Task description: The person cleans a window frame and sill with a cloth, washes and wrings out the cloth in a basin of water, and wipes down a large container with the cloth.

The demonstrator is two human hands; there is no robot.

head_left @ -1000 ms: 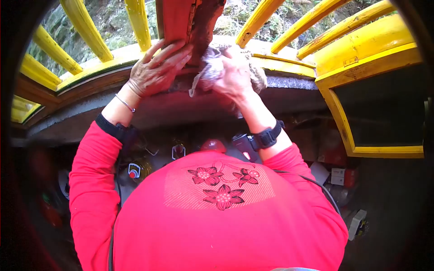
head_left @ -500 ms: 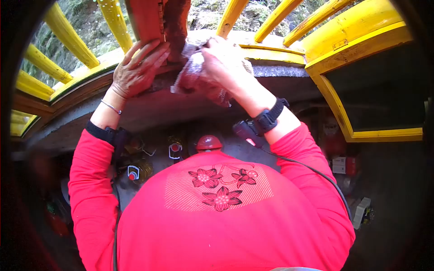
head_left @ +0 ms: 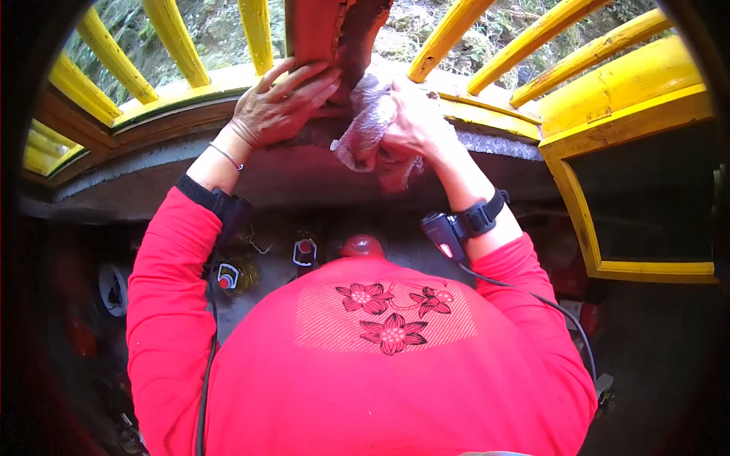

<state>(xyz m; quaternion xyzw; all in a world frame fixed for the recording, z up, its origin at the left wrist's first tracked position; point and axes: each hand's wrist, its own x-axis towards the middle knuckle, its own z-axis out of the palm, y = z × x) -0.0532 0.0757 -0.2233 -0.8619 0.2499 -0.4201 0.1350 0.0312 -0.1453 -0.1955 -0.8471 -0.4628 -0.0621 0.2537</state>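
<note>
Standing at the windowsill (head_left: 494, 144), the worker has both hands at its front edge, by the foot of the red post (head_left: 315, 34). The right hand (head_left: 414, 121) is closed around a bunched cloth (head_left: 363, 125); its fingertips are partly hidden, so I cannot tell how tight the hold is. The cloth lies just right of the post's foot, its loose folds hanging past the sill's front edge. The left hand (head_left: 283, 106) is spread, with fingers extended and laid on the post's lower part, and no object shows in it. I judge the step in hand to be wiping around this joint, with the left hand serving as a brace. A further stroke would call for firm pressure on the cloth and its loose end gathered in, as the folds could snag on the rough wood. Yellow bars (head_left: 449, 42) stand beyond the sill; the yellow-framed casement (head_left: 569, 209) at its right end is well apart from both hands. Contact beneath the cloth is not visible.
</note>
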